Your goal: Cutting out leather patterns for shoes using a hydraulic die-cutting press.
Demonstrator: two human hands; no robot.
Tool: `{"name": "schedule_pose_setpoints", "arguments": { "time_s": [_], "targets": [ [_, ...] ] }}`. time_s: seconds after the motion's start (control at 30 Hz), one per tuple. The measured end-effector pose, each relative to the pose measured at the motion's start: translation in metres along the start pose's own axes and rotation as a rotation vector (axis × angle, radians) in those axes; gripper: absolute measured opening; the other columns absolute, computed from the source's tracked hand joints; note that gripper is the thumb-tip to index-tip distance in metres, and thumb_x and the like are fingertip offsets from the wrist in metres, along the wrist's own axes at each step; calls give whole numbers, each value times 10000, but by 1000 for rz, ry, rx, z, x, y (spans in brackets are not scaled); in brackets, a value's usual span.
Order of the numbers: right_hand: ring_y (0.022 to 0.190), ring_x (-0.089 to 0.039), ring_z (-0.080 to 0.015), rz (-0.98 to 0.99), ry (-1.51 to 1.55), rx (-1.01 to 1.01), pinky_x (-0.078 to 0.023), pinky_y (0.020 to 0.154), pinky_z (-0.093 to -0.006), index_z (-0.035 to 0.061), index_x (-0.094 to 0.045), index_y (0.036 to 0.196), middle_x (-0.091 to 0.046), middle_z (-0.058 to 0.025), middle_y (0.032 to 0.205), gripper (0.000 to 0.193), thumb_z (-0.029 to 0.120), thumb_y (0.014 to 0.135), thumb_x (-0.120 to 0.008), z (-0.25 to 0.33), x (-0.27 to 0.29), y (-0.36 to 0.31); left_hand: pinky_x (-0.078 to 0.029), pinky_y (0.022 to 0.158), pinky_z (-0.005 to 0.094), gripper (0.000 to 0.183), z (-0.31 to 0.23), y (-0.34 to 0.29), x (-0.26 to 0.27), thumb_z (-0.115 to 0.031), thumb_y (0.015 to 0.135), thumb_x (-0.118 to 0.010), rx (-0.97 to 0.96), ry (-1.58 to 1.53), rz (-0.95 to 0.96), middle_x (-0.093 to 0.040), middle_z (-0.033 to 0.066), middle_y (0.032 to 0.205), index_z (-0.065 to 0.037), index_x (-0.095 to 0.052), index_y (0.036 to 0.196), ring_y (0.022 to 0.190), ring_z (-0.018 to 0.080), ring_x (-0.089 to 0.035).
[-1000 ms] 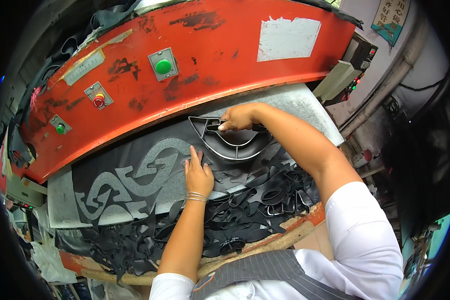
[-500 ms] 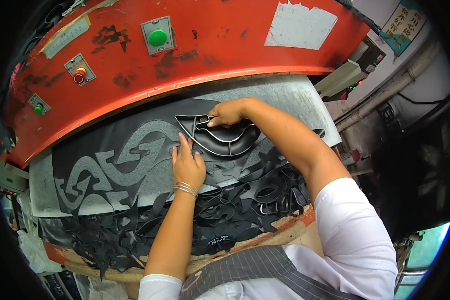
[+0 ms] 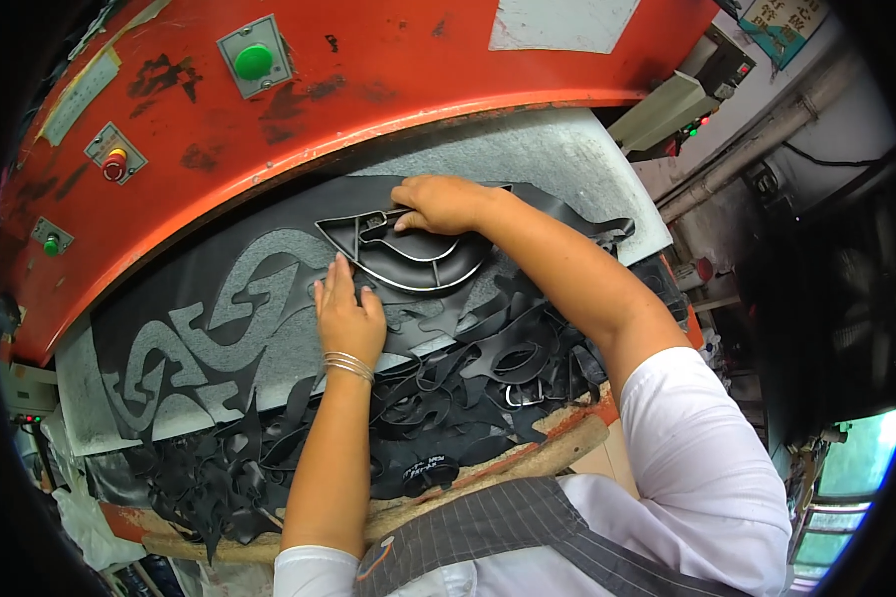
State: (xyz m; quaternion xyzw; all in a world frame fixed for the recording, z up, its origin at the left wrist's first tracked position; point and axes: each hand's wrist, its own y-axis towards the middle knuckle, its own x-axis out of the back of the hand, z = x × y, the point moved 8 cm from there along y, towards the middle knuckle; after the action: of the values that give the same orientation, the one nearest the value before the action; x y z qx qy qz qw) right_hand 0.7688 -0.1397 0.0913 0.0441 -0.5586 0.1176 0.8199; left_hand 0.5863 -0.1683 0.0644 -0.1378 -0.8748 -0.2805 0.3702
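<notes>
A curved metal cutting die point(image 3: 430, 276) with bright edges and cross braces lies on a black leather sheet point(image 3: 201, 261). My right hand point(image 3: 438, 204) grips the die's inner edge near its pointed end, fingers over the far side and thumb in front. Part of the die is hidden under that hand and forearm. My left hand point(image 3: 351, 316) rests on the sheet, fingers stretched out, the longest one close to the die's tip. Curved cut-out gaps point(image 3: 252, 289) run through the leather left of the die.
Beneath the leather is a pale grey cutting board point(image 3: 528, 149). Tangled black leather scraps point(image 3: 259, 468) heap along its near edge. Behind rises a red machine beam point(image 3: 368, 75) with a green button point(image 3: 254, 62) and a red knob point(image 3: 115, 164). Control boxes point(image 3: 667, 109) flank it.
The whole view has shifted, putting the board, hands and die further left and up in the picture. More leather shows beyond my right forearm. My grip on the die looks the same.
</notes>
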Motion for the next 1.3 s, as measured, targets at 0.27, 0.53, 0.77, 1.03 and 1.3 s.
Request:
{"name": "schedule_pose_setpoints", "arguments": {
  "time_s": [0.27,0.53,0.77,1.03,1.3],
  "targets": [
    [1301,-364,-402,-570,83,-182,-286,1077,-471,195,-535,1299,-439,-237,1373,632,492,768,-707,-45,28,-113,-388,999,423,543,2,0,8,-43,799,-576,-34,-43,-81,-588,224,1175,40,-472,1325,1130,370,-524],
    [1339,-343,-430,-499,39,-305,-264,1103,-483,213,-553,1253,-367,-302,1424,729,489,626,-802,-47,-2,-146,-309,1084,452,635,3,0,7,-96,801,-547,42,-67,-7,-531,232,1304,53,-364,1390,1295,379,-399],
    [1223,-506,-387,-686,-66,-230,-368,1030,-445,100,-633,988,-569,-310,1205,601,454,549,-840,-41,3,-159,-212,1141,435,728,7,-1,-1,-119,811,-533,45,-62,123,-521,188,1354,55,-230,1450,1315,299,-429],
    [1178,-539,-391,-662,-131,-176,-379,1013,-450,101,-635,977,-558,-330,1205,608,498,554,-819,-42,4,-158,-195,1145,434,755,6,-1,-1,-115,785,-529,23,-71,126,-530,186,1345,58,-219,1452,1304,291,-443],
    [1279,-432,-408,-478,-152,-306,-328,1041,-473,130,-582,1163,-478,-306,1325,698,556,637,-756,-33,-3,-151,-172,1154,427,765,18,-7,3,-136,776,-542,17,-121,159,-463,222,1392,65,-228,1444,1351,315,-373]
  ]
}}
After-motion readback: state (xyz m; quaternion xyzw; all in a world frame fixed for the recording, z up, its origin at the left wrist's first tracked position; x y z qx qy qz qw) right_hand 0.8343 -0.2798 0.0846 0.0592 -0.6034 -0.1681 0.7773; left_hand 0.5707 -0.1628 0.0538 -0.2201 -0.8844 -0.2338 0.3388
